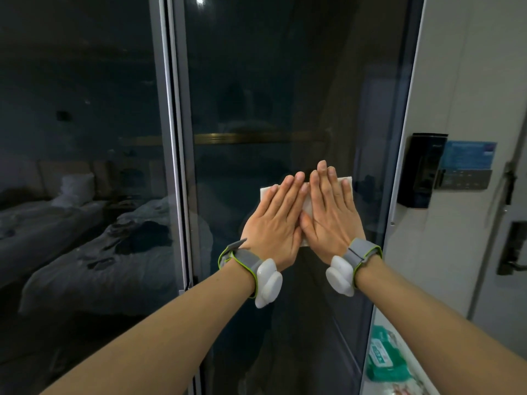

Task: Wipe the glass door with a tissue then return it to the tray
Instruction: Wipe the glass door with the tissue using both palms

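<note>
— Where is the tissue [307, 202] from where you stand?

— Just right of the frame's centre, spread flat on the glass door [256, 95], under both palms. The left hand [273, 220] and right hand [330, 215] lie side by side, thumbs touching, fingers [291, 185] straight and together. Neither hand curls round the paper; they only press it.

— So what worries you?

— Nothing holds it but pressure. If one palm lifts or eases, I'd expect the sheet to slide out and drop down the pane (thin paper on smooth glass has little to cling to). Pushed sideways, it could bunch up at the gap between the hands, and then bare skin smears the glass instead of cleaning it.

— And the edges?

— The grey door frame [182, 138] stands left of centre. A wide stroke that way could snag a corner or tear it.

— The tray?

— I can't pick it out for certain. Green packets [382, 357] sit at the lower right, blurred, and the tray may be there. Hunting for it with a loose sheet is another chance to drop it.
</note>
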The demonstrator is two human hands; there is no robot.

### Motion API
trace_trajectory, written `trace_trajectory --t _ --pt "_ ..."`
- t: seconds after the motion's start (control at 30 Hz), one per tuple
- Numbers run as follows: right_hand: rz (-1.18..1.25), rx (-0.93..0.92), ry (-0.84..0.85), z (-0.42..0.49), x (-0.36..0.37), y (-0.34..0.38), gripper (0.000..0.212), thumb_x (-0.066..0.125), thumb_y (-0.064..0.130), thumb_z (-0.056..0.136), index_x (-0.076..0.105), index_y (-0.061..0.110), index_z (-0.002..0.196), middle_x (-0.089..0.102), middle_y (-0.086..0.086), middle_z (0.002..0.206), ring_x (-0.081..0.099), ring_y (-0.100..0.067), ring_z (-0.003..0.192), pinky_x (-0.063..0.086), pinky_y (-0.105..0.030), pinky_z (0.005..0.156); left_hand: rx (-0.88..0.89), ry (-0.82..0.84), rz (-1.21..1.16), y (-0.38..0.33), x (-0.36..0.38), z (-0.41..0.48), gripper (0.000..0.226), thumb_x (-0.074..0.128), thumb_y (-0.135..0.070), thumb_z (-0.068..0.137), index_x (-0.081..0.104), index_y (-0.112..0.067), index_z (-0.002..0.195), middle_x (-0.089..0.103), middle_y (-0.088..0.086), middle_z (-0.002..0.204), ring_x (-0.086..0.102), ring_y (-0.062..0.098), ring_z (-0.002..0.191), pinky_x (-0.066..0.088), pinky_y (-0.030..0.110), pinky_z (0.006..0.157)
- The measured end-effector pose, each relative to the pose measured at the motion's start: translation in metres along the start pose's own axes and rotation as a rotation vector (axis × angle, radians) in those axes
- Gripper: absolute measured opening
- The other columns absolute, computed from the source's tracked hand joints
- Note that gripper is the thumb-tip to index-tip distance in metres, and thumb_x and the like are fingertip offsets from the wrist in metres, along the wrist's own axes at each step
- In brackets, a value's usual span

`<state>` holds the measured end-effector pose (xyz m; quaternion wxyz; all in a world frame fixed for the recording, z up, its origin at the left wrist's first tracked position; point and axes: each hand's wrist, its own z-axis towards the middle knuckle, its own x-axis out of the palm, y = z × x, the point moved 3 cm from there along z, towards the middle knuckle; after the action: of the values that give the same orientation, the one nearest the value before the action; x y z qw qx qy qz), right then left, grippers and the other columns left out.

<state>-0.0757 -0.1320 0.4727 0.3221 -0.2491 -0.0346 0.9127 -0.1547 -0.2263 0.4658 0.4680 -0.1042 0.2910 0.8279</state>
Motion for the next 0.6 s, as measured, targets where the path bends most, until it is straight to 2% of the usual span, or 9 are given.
trace_trajectory --t 0.17,0.33,0.6 --pt "-0.007 -0.002 -0.026 0.023 -0.011 -0.016 0.067 0.019 0.04 0.093 -0.014 0.008 0.143 -0.011 -0.01 0.151 -0.009 -0.021 0.141 -0.012 -0.036 0.114 -0.008 0.015 -0.024 0.003 -0.009 0.026 0.061 0.003 -0.034 0.093 -0.012 -0.004 0.143 -0.022 0.011 0.149 -0.017 0.025 0.14 -0.01 0.039 0.115" --pt "-0.058 -0.003 -0.026 0.057 -0.028 -0.044 0.066 0.015 0.043 0.092 -0.013 0.011 0.143 -0.015 -0.007 0.152 -0.014 -0.019 0.141 -0.013 -0.038 0.114 -0.056 -0.012 -0.061 0.001 -0.021 0.066 0.061 -0.001 -0.034 0.092 -0.013 -0.003 0.144 -0.023 0.012 0.149 -0.019 0.025 0.14 -0.007 0.04 0.117" --pt "-0.044 0.027 -0.074 0.084 -0.046 -0.074 0.064 0.013 0.039 0.092 -0.016 0.013 0.142 -0.017 -0.005 0.151 -0.016 -0.017 0.14 -0.01 -0.039 0.115 -0.047 -0.022 -0.043 -0.004 -0.037 0.111 0.063 0.014 -0.034 0.096 -0.013 -0.004 0.144 -0.014 0.013 0.155 -0.018 0.025 0.141 -0.011 0.039 0.116"
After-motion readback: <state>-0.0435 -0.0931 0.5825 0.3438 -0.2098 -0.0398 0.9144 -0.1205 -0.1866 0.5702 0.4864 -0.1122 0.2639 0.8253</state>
